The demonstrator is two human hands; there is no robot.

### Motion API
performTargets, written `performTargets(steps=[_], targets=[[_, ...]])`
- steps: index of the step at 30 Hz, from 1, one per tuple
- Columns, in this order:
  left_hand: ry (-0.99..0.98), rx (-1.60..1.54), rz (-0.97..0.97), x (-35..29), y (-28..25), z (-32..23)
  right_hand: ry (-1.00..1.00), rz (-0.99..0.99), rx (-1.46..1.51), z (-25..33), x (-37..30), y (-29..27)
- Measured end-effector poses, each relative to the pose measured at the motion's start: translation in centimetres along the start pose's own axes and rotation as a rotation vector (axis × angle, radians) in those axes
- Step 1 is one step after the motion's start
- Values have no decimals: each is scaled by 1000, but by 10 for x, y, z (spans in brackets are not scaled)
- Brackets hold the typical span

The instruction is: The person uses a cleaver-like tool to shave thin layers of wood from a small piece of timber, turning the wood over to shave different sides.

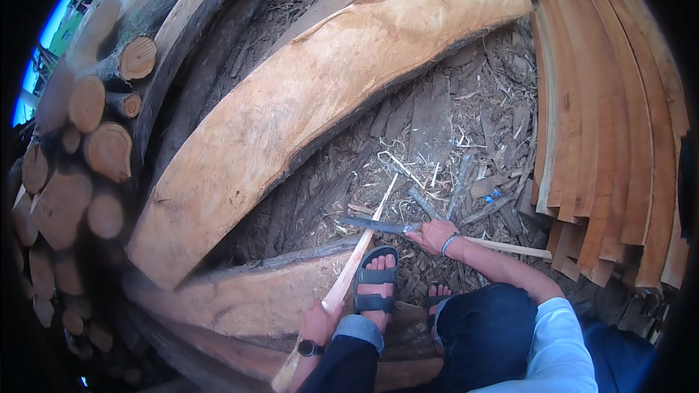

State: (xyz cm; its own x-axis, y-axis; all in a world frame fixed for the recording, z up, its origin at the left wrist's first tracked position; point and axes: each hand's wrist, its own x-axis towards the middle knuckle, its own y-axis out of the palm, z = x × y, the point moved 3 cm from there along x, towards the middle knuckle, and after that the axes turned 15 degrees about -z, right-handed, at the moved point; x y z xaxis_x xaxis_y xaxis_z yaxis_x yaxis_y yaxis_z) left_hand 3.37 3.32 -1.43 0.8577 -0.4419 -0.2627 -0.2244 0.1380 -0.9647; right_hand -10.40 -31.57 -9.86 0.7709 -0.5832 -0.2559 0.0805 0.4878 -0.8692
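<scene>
Apparently for steadiness, left grip point(319, 322) wraps long pale tapered wooden stick point(353, 263), slanting just left of dark strapped sandal point(376, 276); right grip point(431, 236) clenches dark long-bladed metal knife point(389, 226), blade crossing stick beyond sandal.

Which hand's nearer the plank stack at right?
Right. The right hand, gripping a bladed tool, is left of the plank stack; the left hand is farther left, holding the pale stick.
</scene>
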Motion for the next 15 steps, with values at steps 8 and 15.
performTargets(steps=[8, 15], targets=[[-9, 22, 24, 1, -14, -9, -11, 64, -2, 2, -4, -7], [8, -19, 55, 5, -10, -1, 81, 68, -8, -6, 4, -8]])
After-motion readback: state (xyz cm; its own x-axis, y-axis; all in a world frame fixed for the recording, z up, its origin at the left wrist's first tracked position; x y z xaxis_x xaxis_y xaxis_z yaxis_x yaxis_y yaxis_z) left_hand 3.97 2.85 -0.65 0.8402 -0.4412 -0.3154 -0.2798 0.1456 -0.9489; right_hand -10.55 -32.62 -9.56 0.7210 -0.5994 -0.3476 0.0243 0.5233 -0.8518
